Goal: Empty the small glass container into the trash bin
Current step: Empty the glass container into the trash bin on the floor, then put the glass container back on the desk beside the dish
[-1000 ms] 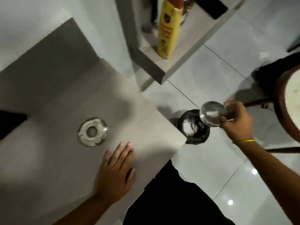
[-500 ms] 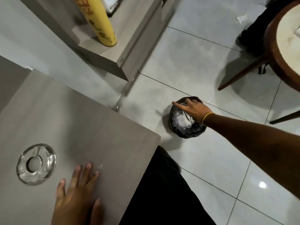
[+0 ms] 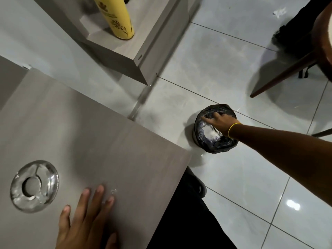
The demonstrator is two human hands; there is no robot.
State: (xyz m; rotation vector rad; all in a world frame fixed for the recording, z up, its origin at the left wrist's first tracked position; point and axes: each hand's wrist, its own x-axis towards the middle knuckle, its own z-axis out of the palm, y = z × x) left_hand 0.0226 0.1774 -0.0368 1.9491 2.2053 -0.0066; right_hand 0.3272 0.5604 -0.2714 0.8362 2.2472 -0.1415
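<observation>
A small trash bin [image 3: 223, 149] lined with a black bag stands on the tiled floor to the right of the table. My right hand [image 3: 221, 122] reaches down into its mouth, palm down, a yellow band on the wrist. Under the fingers shows a pale, glassy shape, the small glass container [image 3: 209, 132], tipped inside the bin and mostly hidden by the hand. My left hand [image 3: 86, 221] lies flat on the grey table [image 3: 100, 133], fingers spread, holding nothing.
A thick glass ring dish [image 3: 34, 186] sits on the table left of my left hand. A yellow bottle [image 3: 117, 18] stands on a low grey shelf [image 3: 139, 59] at the back. A brown wooden leg [image 3: 282, 76] and round tabletop [image 3: 321, 38] are at the right.
My right hand has carried the glass container from above the bin down into its mouth and pushed deeper in. The view has tilted down. My left hand stays flat on the table.
</observation>
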